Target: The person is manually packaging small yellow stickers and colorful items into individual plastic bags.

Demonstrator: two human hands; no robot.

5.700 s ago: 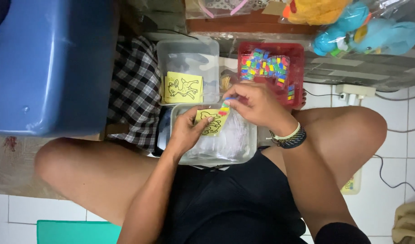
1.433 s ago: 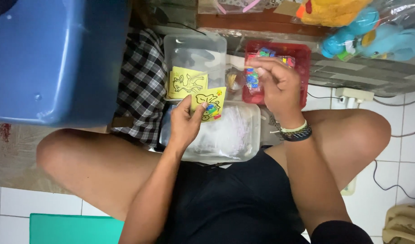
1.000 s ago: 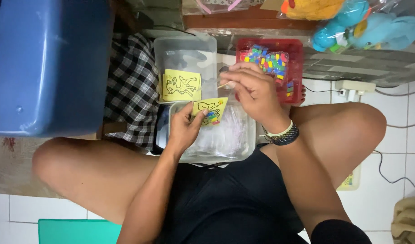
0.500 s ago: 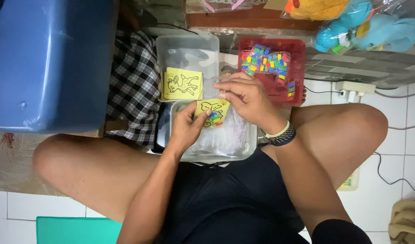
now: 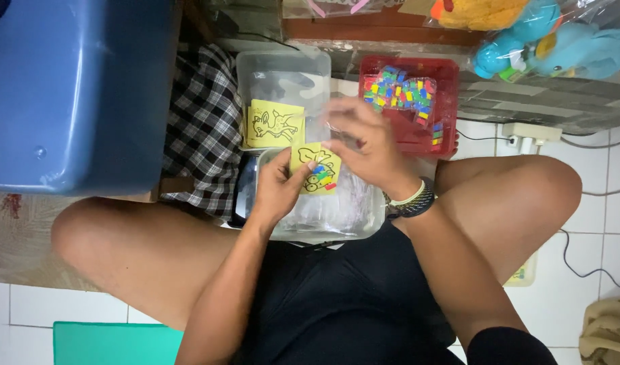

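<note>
My left hand (image 5: 277, 187) pinches a small yellow card (image 5: 316, 168) with a black outline drawing and a patch of bright colours at its lower part. It holds the card over a clear plastic tub (image 5: 337, 215) resting on my lap. My right hand (image 5: 364, 145) hovers just right of the card, blurred, its fingers curled near the card's top edge; what it holds I cannot make out. A second yellow card (image 5: 275, 124) with an outline drawing lies on a farther clear tub (image 5: 284, 76).
A red basket (image 5: 445, 108) of small coloured pieces stands to the right of the far tub. A big blue bin (image 5: 73, 94) fills the left. Checked cloth (image 5: 202, 128) lies beside the tubs. Plush toys in plastic (image 5: 539, 47) and a power strip (image 5: 523, 135) sit far right.
My right hand went to the red basket, came back to the card, and has now lifted slightly off it. The left hand keeps the card in about the same place.
</note>
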